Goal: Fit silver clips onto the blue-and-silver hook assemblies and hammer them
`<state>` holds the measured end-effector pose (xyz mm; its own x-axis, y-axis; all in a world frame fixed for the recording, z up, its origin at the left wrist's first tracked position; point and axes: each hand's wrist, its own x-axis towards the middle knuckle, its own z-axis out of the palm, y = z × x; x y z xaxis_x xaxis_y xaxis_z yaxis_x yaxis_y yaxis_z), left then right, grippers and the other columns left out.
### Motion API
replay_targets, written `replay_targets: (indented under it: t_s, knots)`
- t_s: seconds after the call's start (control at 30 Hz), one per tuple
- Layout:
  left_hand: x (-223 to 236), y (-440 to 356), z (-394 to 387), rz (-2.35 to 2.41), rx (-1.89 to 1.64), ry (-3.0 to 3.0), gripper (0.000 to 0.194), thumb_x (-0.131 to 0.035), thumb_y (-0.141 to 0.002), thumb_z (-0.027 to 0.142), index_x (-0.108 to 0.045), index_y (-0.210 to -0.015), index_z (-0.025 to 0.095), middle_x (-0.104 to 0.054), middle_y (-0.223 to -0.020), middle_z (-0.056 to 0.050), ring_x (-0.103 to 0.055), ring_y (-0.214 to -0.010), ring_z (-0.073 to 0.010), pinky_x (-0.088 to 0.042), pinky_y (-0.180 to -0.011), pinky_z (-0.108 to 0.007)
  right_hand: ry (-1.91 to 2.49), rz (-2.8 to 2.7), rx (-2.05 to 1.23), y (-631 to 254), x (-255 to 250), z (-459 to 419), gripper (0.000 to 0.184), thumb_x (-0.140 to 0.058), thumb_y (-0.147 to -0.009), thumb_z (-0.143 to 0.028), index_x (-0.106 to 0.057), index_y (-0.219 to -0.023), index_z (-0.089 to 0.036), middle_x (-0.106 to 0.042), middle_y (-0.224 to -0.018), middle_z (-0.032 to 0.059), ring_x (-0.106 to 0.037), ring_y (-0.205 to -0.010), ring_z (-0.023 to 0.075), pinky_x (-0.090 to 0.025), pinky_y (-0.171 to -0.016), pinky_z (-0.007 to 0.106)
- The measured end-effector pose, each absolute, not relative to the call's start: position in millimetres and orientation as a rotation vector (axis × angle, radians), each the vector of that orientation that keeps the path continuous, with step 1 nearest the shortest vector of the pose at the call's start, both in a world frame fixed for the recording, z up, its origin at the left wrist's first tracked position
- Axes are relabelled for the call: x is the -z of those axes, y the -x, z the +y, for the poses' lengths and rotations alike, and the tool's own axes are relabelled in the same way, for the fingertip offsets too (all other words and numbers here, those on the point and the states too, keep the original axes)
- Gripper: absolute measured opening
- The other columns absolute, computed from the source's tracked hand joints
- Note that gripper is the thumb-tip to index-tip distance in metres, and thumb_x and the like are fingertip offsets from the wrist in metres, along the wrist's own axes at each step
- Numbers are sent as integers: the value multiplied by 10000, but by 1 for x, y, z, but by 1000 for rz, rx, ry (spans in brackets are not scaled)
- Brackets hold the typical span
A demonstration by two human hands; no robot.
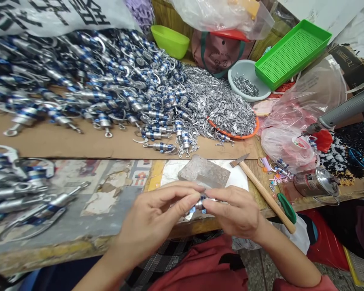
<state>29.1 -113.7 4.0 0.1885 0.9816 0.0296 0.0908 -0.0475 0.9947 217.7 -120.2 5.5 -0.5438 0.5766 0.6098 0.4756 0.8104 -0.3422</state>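
My left hand (160, 206) and my right hand (238, 208) are both closed, fingertips pinching a small silver-and-blue metal fitting (201, 204) between them at the table's front edge. My fingers cover much of the fitting. Just beyond it lies a rough grey metal block (204, 171) on white paper. To the right of my right hand rests a hammer (265, 192) with a wooden handle, its head pointing away from me. Similar silver-and-blue fittings with rings and curved arms form a big pile (109, 76) at the back left.
More fittings (27, 190) lie close at the left. Small flat metal pieces (227, 107) heap around an orange tray. Behind them stand a pale bowl (232, 83) of metal pins and a green perforated basket (291, 52). A metal mug (317, 182) stands at the right.
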Motion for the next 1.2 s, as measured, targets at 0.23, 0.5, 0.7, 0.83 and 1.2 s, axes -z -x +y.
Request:
replay_targets:
  t_s: [0.23,0.5,0.7,0.83,1.2]
  knots:
    - [10,-51,-131,1032,-1014,-702,266,-758,-630,295,-719,-875,200,-746,-806,-46,-692,-760,-175,-558,-690,-232,1006,-2007,-551,-216,-9,-140,163,-604,-801,-153,-657,-955,-156,-651,-861,91,-616,-662,102,-512,-557,187]
    - [22,-58,-133,1083,-1118,-709,681,-748,-637,267,-470,-1255,199,-709,-778,-13,-674,-768,-134,-554,-708,-216,1214,-2251,-439,-241,-18,-69,150,-553,-841,-148,-696,-872,-185,-691,-890,45,-625,-821,135,-496,-749,271]
    - [21,-63,-128,1123,-1106,-746,735,-740,-633,268,-409,-1283,177,-682,-732,-2,-659,-755,-132,-551,-706,-226,1480,-2699,80,-235,7,4,205,-497,-816,-34,-679,-778,-119,-676,-795,109,-585,-802,203,-422,-714,318]
    - [21,-62,-124,1069,-1078,-698,793,-754,-608,229,-363,-1296,172,-667,-678,17,-645,-654,-108,-545,-649,-207,1439,-2769,111,-224,8,9,207,-472,-808,-8,-657,-798,-100,-657,-821,134,-576,-800,213,-402,-685,320]
    - [9,-57,-119,1060,-1069,-629,831,-759,-595,190,-320,-1301,184,-681,-661,32,-643,-608,-96,-539,-651,-208,905,-2279,-476,-231,-26,-71,176,-502,-818,-75,-653,-795,-163,-704,-771,24,-639,-708,111,-510,-661,232]
